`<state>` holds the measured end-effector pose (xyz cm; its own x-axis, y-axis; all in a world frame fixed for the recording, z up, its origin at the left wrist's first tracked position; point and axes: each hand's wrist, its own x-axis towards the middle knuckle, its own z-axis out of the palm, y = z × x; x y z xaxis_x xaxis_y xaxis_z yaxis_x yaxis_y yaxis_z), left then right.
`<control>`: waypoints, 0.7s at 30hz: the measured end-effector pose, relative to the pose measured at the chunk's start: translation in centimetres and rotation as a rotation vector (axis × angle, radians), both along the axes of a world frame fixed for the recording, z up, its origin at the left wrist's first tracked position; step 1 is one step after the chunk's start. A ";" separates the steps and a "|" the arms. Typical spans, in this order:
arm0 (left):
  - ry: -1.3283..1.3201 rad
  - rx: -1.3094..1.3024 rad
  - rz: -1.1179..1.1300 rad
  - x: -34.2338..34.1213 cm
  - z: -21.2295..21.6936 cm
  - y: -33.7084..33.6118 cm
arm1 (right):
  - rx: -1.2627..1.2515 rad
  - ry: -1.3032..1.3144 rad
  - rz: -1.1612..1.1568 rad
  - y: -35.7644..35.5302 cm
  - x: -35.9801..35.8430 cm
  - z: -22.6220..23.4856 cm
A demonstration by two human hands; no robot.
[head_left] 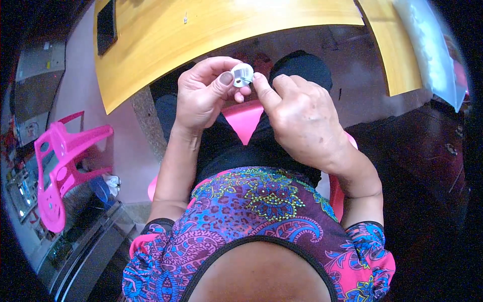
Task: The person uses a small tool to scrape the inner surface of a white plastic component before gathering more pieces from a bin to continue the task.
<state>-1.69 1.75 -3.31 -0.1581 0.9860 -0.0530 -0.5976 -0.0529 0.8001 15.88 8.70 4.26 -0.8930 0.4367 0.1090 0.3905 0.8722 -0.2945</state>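
Observation:
My left hand (201, 93) pinches a small round silvery bobbin case (242, 73) between thumb and fingers, holding it up over my lap. The case has a shiny curved side and a small dark slot. My right hand (304, 113) comes in from the right with its fingers curled. Its thumb and forefinger tips meet at the right edge of the case. Whether they pinch something thin there, such as a thread, is too small to tell. Below the case, the pink seat (245, 122) shows between my dark-clothed thighs.
A yellow wooden table (241, 15) curves across ahead of me, with a dark flat object (106, 27) at its left and a tiny metal piece (185, 19). To the right hangs clear plastic sheeting (432, 50). A pink plastic chair (63, 156) lies tilted on the left.

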 end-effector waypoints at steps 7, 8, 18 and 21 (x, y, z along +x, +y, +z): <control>0.210 -0.045 -0.027 0.3 0.5 0.1 | 0.083 -0.120 0.097 0.4 0.0 0.3; 0.300 -0.073 -0.027 0.7 0.9 0.0 | 0.090 -0.168 0.139 0.4 0.1 0.5; 1.238 0.078 0.533 -5.7 5.4 4.4 | -0.059 0.139 -0.068 1.4 0.7 0.1; 1.672 0.314 1.029 -15.1 9.9 9.1 | -0.070 0.176 -0.042 1.4 0.7 -0.4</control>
<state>-16.84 10.83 6.59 -0.2711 0.4513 0.8502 0.9433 -0.0514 0.3281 16.54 10.10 3.82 -0.8440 0.4848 0.2295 0.3631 0.8313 -0.4208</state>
